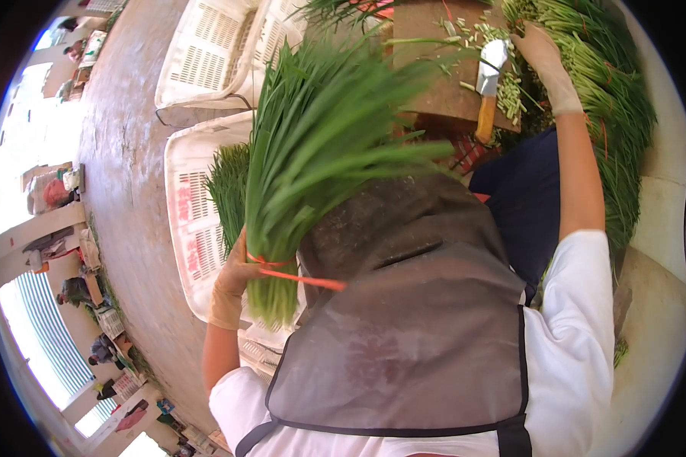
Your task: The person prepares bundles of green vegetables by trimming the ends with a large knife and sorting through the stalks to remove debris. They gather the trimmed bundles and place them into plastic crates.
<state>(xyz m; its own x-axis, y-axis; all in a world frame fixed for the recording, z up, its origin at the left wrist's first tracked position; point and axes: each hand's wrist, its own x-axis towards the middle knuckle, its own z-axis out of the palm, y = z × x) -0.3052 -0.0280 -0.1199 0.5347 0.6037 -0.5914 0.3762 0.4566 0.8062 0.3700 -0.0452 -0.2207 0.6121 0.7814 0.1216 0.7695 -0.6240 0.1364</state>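
My left hand (236, 273), in a thin pale glove, is closed round the stem end of a bundle of green chives (282, 190). An orange-red tie (305, 279) circles the bundle there, one end sticking out to the right. The long leaves fan up and right, blurred at their tips. At the upper right my gloved right hand (545, 65) reaches to a heap of loose chives (587, 68), fingers stretched out at its stem ends; nothing shows in them. Beside that hand a knife (488, 91) with a wooden handle lies on a brown board (434, 84) among cut stem pieces (511, 95).
White plastic crates (206, 53) stand at the left; the nearer crate (187, 221) holds another green bundle (227, 183). A dark apron (404, 327) covers my lap. More chives lie at the top edge. Other people (76, 289) sit at work across the wet floor (133, 190).
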